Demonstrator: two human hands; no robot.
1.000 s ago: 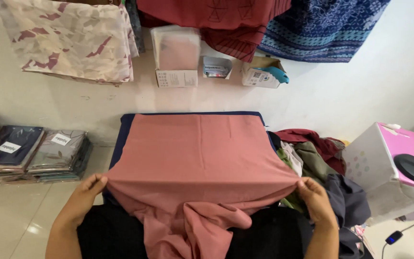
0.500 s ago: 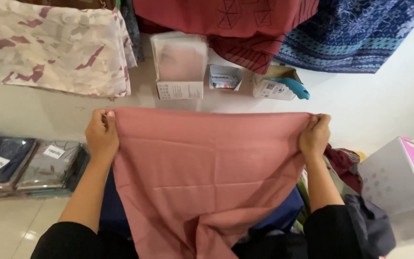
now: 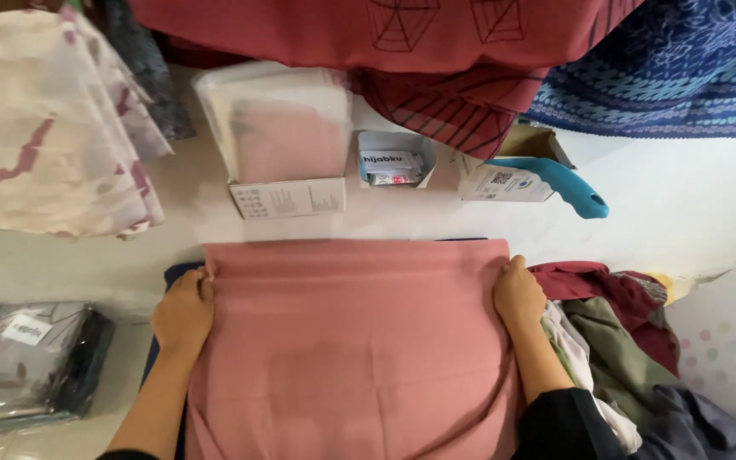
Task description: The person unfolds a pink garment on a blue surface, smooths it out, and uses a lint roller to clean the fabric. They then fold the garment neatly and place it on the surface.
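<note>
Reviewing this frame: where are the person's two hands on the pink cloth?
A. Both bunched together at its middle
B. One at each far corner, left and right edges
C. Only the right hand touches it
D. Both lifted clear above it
B: the left hand grips the pink cloth at its far left corner and the right hand at its far right corner, the cloth lying spread between them.

Pale tiled floor [image 3: 70, 255] — white wall [image 3: 692, 187] behind, evenly lit.
</note>
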